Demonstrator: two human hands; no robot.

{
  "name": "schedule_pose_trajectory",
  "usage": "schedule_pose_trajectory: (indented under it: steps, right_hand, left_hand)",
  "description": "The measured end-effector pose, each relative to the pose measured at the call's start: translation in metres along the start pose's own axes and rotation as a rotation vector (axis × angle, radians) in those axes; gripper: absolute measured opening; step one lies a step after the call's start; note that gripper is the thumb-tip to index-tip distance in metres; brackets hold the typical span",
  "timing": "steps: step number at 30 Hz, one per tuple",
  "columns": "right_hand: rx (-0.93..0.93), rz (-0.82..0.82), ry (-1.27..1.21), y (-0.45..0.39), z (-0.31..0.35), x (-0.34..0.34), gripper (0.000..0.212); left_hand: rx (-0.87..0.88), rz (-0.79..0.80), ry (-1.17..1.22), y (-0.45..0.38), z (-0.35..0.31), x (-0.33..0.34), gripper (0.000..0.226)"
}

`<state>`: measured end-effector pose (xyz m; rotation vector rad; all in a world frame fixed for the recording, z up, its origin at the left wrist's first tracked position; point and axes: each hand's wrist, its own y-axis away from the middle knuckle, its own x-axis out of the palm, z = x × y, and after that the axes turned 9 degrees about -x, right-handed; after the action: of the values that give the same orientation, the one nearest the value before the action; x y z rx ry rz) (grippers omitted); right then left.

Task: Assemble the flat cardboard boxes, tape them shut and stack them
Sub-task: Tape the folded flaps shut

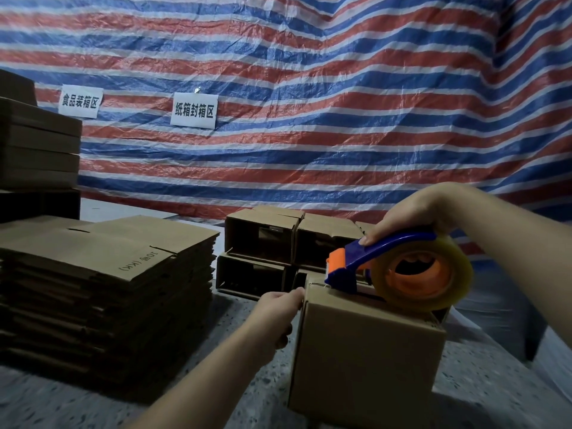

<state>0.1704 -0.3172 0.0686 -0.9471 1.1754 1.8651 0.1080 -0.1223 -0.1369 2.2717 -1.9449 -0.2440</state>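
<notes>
Right, on the head view I've got the assembled box (365, 351) sitting on the speckled floor (77, 404) at lower right, top flaps down, nearest corner turned toward me. My right hand (411, 212) is curled over the blue handle of the tape dispenser (387, 267), thumb pressed along the top of it, and the orange-and-blue cutter end is down on the box's top near the far left edge, with the clear tape roll (424, 277) riding on its orange hub just behind. My left hand (281, 308) has its fingers wrapped against the box's upper left edge, gripping the corner there; the fingertips themselves are tucked out of sight behind the cardboard. To the left I see the stack of flat boxes (108, 289), well apart from the one I'm working on, the top sheet printed with small characters. Behind the dispenser, the finished boxes (263, 243) are piled in two layers on their sides, open ends facing me, just beyond the box in hand. Far left, a taller pile of cartons (37, 144) sits in shadow. Across the back hangs a red, white and blue striped tarp (340, 103) with two white paper signs (194, 110) pinned to it.
</notes>
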Motion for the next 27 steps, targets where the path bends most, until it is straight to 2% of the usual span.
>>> schedule_pose_trajectory:
  steps: [5, 7, 9, 11, 13, 15, 18, 23, 27]
  right_hand:
    - [-0.006, 0.004, -0.008, -0.001, -0.001, 0.0, 0.076]
    - [-0.012, 0.005, -0.02, -0.001, -0.002, 0.001, 0.075]
    - [-0.021, 0.009, -0.024, -0.001, -0.002, 0.0, 0.074]
    - [-0.02, 0.003, -0.026, -0.001, -0.001, 0.001, 0.071]
    - [-0.022, -0.003, -0.026, -0.001, 0.0, 0.001, 0.068]
    - [-0.023, -0.004, -0.03, -0.001, -0.001, 0.001, 0.067]
    - [-0.02, 0.006, -0.035, -0.002, 0.0, 0.001, 0.069]
    - [-0.013, 0.024, -0.031, -0.002, 0.001, 0.0, 0.072]
    - [-0.02, 0.017, -0.02, -0.003, 0.001, -0.001, 0.078]
  left_hand:
    - [-0.101, 0.057, 0.068, -0.007, 0.012, 0.002, 0.05]
    - [-0.152, 0.095, 0.103, -0.007, 0.019, 0.002, 0.076]
    - [-0.178, 0.124, 0.086, -0.005, 0.021, 0.0, 0.071]
    - [-0.182, 0.037, 0.054, -0.004, 0.017, -0.003, 0.054]
    - [-0.084, -0.104, 0.052, -0.004, 0.005, -0.008, 0.044]
    - [0.067, -0.158, 0.073, -0.001, -0.011, -0.009, 0.042]
    - [0.166, -0.101, 0.01, 0.005, -0.038, 0.003, 0.044]
    - [0.059, 0.011, -0.26, 0.003, -0.048, 0.022, 0.039]
    - [0.09, 0.014, -0.4, -0.001, -0.041, 0.02, 0.039]
